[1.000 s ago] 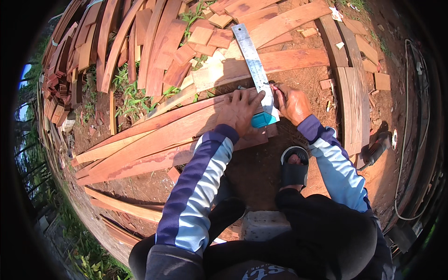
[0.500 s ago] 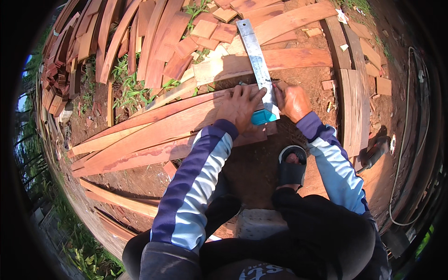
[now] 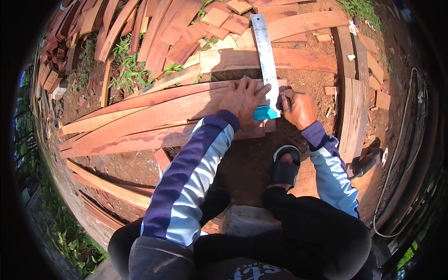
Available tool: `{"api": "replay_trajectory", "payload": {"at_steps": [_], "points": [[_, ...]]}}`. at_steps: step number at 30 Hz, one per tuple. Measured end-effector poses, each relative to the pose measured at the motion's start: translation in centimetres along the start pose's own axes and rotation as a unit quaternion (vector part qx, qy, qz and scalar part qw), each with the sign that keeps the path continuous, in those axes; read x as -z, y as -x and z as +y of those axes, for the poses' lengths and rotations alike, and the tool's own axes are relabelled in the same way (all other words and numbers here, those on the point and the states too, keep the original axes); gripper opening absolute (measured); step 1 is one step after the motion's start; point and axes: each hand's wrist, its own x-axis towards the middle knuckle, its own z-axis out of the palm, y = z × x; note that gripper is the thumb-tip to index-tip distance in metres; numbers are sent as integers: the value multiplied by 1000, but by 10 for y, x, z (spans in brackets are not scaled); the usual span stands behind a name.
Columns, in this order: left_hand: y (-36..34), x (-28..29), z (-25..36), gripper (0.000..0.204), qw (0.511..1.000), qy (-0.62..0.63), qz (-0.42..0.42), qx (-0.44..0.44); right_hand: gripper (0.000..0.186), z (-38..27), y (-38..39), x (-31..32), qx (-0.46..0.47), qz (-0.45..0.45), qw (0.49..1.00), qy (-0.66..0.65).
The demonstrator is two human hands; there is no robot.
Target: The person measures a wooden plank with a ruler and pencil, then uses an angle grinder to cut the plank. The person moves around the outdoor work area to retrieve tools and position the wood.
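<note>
A metal try square (image 3: 267,53) with a teal handle (image 3: 264,113) lies across a reddish-brown plank (image 3: 186,110), its blade pointing away from me. My left hand (image 3: 241,101) presses flat on the plank just left of the blade, fingers spread and thumb over the metal. Beside the blade's right edge, my right hand (image 3: 298,109) is closed in a pinch. What sits between its fingertips is small and dark; I cannot make out its kind. Under the top plank are several more long boards (image 3: 144,140), fanning out to the left.
Stacked planks and short offcuts (image 3: 217,17) cover the far side. Weathered boards (image 3: 347,116) stand to the right, near a dark power tool (image 3: 366,163) and a pale hose or cord (image 3: 394,163). My sandalled foot (image 3: 285,163) rests near the plank's end.
The whole view has shifted a little. My right hand has slid slightly toward me along the blade's edge. My left hand and the try square keep their places on the plank.
</note>
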Motion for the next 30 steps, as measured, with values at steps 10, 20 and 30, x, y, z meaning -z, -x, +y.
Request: {"api": "replay_trajectory", "payload": {"at_steps": [10,20,30], "points": [[-1,-3,-2,104,1000,4,-19,-2,11,0,13,3,-15,-51,999,3],[-2,-5,-2,103,1000,-1,-7,-4,12,-4,21,6,-16,-58,998,-2],[-1,-12,-5,104,1000,17,10,6,12,1,10,7,-54,74,992,-86]]}}
